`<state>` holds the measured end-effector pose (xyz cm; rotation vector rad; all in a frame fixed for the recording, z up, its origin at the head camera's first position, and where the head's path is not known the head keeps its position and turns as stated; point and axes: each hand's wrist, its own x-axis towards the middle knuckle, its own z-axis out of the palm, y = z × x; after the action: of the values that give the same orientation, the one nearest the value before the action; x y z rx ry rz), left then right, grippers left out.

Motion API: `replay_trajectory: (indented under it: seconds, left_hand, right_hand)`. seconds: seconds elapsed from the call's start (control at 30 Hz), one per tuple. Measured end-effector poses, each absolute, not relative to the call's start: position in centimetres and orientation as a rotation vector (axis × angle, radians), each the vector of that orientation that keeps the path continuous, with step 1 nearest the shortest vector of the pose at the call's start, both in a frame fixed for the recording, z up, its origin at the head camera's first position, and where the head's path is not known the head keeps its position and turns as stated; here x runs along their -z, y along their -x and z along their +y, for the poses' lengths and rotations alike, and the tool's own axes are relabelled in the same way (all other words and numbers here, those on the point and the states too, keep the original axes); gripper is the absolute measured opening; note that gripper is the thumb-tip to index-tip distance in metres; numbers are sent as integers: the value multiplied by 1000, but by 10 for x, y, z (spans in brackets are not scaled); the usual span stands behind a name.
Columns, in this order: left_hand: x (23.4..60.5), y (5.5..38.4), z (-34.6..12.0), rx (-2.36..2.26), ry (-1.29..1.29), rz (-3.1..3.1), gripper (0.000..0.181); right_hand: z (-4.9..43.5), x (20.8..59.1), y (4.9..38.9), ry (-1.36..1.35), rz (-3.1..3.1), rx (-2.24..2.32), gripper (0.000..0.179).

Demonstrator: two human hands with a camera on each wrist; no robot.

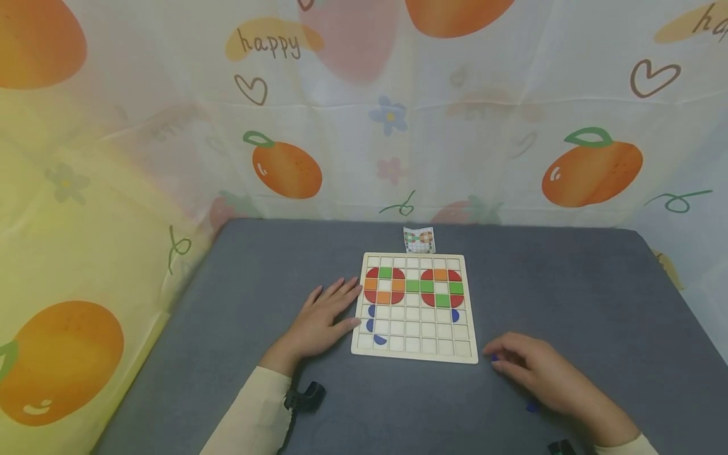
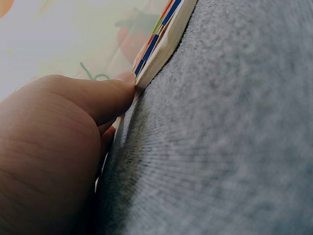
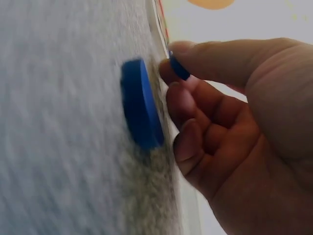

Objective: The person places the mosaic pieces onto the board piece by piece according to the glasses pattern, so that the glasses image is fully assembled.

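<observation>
A square wooden grid board (image 1: 415,358) lies on the grey table. Red, orange and green tiles form two rounded ring shapes in its upper half, joined by green tiles. Below these, blue half-round tiles (image 1: 380,340) sit in a few cells at the left, and another blue half-round tile (image 1: 455,315) is at the right. My left hand (image 1: 318,323) lies with fingers extended, thumb and fingertips touching the board's left edge. Off the board's lower right corner, my right hand (image 1: 540,373) pinches a small blue tile (image 3: 179,67) between thumb and forefinger.
A second blue tile (image 3: 141,104) lies loose on the table cloth beneath the right hand. Behind the board's top edge is a small printed pattern card (image 1: 419,240). A fruit-printed curtain (image 1: 455,158) hangs along the table's back edge.
</observation>
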<state>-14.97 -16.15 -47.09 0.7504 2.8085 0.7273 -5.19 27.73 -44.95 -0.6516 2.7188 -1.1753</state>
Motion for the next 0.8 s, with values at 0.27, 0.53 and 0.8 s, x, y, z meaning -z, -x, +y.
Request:
replay_trajectory:
  seconds: [0.27, 0.53, 0.8]
  left_hand:
    - [471, 150, -162, -736, -756, 2807, 76]
    - [470, 149, -161, -737, -747, 2807, 76]
    - [468, 149, -161, -722, -738, 2801, 76]
  right_hand:
    - [268, 446, 55, 559, 2801, 1246, 26]
    - [262, 439, 61, 447, 2838, 1195, 21]
    - [251, 436, 72, 254, 2773, 1333, 14]
